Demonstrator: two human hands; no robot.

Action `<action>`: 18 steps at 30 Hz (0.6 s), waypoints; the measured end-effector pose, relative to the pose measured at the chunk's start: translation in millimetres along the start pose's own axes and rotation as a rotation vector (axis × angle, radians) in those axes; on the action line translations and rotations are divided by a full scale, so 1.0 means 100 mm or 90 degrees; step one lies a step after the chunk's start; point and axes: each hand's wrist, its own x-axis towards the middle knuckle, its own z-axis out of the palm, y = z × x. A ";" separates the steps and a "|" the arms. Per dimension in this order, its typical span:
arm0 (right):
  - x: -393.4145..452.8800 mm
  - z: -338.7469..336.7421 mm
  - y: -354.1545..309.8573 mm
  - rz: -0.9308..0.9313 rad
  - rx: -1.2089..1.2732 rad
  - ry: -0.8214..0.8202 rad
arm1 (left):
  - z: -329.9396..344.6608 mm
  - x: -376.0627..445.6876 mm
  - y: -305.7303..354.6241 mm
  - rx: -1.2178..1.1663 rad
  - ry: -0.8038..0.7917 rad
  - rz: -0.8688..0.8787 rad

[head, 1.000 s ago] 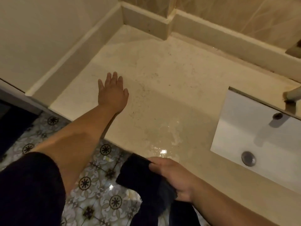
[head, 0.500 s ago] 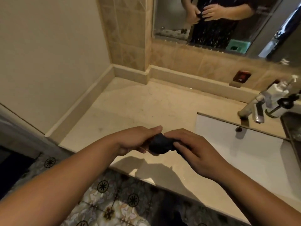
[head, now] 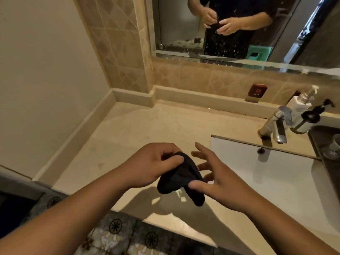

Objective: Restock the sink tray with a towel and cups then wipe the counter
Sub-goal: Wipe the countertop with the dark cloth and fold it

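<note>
You hold a dark cloth (head: 181, 178) bunched up in the air between your two hands, above the front edge of the beige counter (head: 139, 129) and just left of the sink. Your left hand (head: 152, 165) is clenched around the upper end of the cloth, thumb pressed onto its top fold. Your right hand (head: 219, 178) pinches the lower flap between thumb and palm side, while its other fingers (head: 202, 150) spread loose and open above it. The tail of the cloth hangs down below your right thumb. Under your hands their shadow falls on the counter, with a few bright wet spots showing through it. To your right sits the white rectangular sink basin (head: 276, 173), empty apart from its overflow hole, with a chrome faucet (head: 276, 126) at its back edge. Behind the faucet stand a white pump bottle (head: 299, 105) and a dark-topped pump bottle (head: 309, 118). At the far right edge lies a dark tray (head: 316, 142) holding a clear glass cup (head: 333, 148), partly cut off by the frame. The mirror (head: 239, 28) above reflects your hands on the cloth.
</note>
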 end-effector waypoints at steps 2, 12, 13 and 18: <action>0.09 -0.15 0.04 0.018 -0.022 -0.089 | -0.02 -0.01 0.07 0.033 -0.016 0.031; 0.34 -0.39 0.08 -0.060 -0.203 -0.008 | -0.22 -0.04 -0.37 0.069 0.138 0.051; 0.42 -0.40 0.10 -0.076 -0.223 0.009 | -0.22 0.00 -0.45 0.074 0.154 0.044; 0.91 -0.47 0.24 -0.141 -0.391 0.098 | -0.25 0.25 -0.79 0.086 0.217 0.006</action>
